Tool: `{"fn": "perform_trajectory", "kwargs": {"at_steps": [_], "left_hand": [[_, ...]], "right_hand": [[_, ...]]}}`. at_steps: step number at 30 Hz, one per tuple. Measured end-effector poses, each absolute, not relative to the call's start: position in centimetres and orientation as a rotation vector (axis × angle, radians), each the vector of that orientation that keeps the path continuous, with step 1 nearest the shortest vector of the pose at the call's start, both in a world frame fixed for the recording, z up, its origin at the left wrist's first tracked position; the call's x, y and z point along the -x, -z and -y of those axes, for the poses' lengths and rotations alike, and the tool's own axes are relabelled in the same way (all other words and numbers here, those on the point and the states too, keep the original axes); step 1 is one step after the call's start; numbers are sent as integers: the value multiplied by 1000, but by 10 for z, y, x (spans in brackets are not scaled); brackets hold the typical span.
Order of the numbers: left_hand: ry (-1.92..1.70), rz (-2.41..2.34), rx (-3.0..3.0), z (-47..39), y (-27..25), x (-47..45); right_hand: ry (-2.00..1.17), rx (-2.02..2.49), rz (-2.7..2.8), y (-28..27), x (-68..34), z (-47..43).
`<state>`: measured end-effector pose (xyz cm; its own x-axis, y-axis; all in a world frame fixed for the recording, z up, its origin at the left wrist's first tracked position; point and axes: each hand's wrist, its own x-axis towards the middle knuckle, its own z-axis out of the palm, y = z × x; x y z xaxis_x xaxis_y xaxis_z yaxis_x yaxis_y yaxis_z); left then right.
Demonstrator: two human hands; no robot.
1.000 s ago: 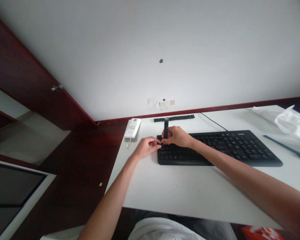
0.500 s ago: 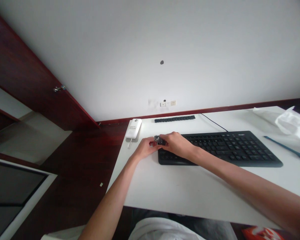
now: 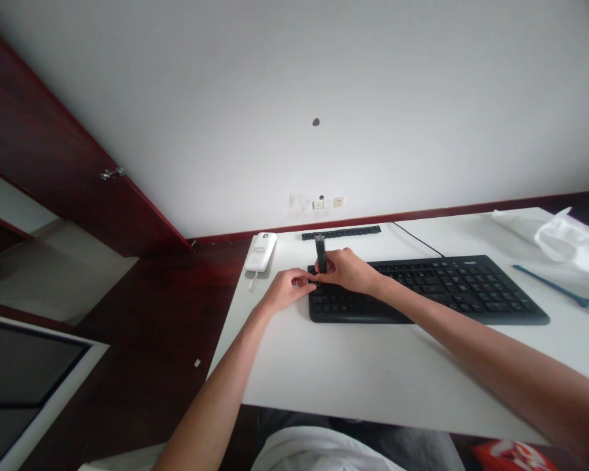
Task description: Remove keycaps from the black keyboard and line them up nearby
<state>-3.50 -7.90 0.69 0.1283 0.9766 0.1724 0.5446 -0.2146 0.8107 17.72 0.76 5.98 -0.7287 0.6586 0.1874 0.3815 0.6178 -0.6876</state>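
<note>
On the white table point(image 3: 323, 373) lies a black keyboard point(image 3: 471, 288), wide and nearly level. My right hand point(image 3: 346, 269) is closed round a slim black hand tool point(image 3: 321, 254) with a grey upper end, held upright over the keyboard's left end. Its lower tip is hidden by my fingers, so I cannot tell whether it touches a key. At the keyboard's upper left corner, my left hand point(image 3: 289, 288) has its thumb and fingers curled together, close to the right fingertips. Anything small between them is too tiny to make out.
Behind the keyboard, a row of small black pieces point(image 3: 343, 232) lies along the table's back edge. A white device point(image 3: 261, 252) rests at the left edge. To the right are a blue stick tool point(image 3: 552, 284) and a white plastic bag point(image 3: 576, 239). A cable point(image 3: 416, 237) runs backward.
The black tool has swung from tilted between both hands to upright in my right hand. My left fingers have come off its grey end and moved down to the keyboard's corner.
</note>
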Motion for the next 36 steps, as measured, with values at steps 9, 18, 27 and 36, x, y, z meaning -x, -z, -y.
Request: {"fn": "perform_trajectory", "kwargs": {"at_steps": [9,18,27,36], "left_hand": [[-958,-1476,-1828,80,-11,32],[-960,-1468,-1824,82,-14,32],[-965,-1456,-1806,79,-8,34],[-950,-1532,-1817,79,-8,35]], "right_hand": [[-1543,826,2138,-34,-175,-29],[-1606,832,2123,-31,-175,-33],[-1266,834,2303,-55,-178,-15],[-542,764,2650,-71,-173,19]]}}
